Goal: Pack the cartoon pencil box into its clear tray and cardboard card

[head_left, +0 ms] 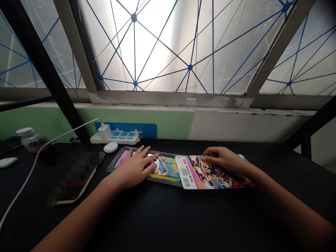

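My left hand (135,167) lies with spread fingers on a colourful pencil box (166,169) printed with a cartoon figure and the word "SPORT". The pencil box sits in a clear plastic tray (119,157). To the right, a bright printed card (202,173) marked "PENCIL BOX", with a barcode at its left end, overlaps the tray's right end. My right hand (223,160) is closed at the card's upper edge, its thumb and forefinger near each other on it. The lower fingers of that hand are partly hidden.
A white power strip (115,138) with a plugged-in charger stands by the wall. Its white cable (39,154) crosses the left side of the black table (168,217). A round white case (110,147), a white-lidded jar (31,140) and a partly blurred strapped item (84,185) lie left.
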Action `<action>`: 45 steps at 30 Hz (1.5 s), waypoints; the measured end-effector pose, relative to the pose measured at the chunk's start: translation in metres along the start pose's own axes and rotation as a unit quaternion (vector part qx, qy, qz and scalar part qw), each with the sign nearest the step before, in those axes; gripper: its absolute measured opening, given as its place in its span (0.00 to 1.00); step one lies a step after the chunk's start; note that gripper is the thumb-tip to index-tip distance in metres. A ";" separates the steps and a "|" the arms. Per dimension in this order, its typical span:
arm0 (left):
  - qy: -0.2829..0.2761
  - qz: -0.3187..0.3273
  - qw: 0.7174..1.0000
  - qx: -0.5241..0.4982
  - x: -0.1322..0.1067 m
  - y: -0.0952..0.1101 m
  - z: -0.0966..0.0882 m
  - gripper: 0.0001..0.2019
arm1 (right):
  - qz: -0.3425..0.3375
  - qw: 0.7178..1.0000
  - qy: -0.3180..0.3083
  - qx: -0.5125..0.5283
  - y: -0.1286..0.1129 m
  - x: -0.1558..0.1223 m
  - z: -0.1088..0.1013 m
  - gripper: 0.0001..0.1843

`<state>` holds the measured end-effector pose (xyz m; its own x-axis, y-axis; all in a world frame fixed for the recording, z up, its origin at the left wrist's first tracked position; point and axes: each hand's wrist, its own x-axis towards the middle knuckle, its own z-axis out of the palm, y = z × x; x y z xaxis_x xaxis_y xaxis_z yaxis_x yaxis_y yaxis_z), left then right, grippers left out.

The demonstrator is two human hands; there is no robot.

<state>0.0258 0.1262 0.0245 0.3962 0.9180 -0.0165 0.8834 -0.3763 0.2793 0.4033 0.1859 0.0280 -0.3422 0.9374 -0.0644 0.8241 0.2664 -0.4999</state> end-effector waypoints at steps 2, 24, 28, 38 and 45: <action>0.001 0.001 1.000 0.004 0.000 -0.001 0.001 0.26 | 0.007 1.000 -0.002 -0.006 0.005 0.000 -0.006 0.24; 0.065 -0.012 0.994 -0.092 -0.002 0.022 0.008 0.26 | 0.050 0.998 0.025 0.039 -0.030 -0.008 0.015 0.27; 0.092 0.017 0.935 -0.342 -0.007 0.042 0.005 0.21 | 0.009 0.998 0.008 0.063 -0.043 -0.009 0.035 0.25; 0.308 -0.061 0.808 -0.499 0.004 0.006 -0.009 0.13 | 0.023 0.987 -0.125 0.103 -0.024 -0.014 0.004 0.24; 0.265 -0.096 0.738 -0.613 0.013 0.013 0.015 0.14 | 0.015 0.989 -0.118 0.082 -0.011 -0.012 -0.007 0.32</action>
<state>0.0467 0.1315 0.0138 -0.1472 0.9819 0.1193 -0.1077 -0.1358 0.9849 0.4012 0.1726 0.0400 -0.4316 0.8602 -0.2715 0.7571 0.1818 -0.6275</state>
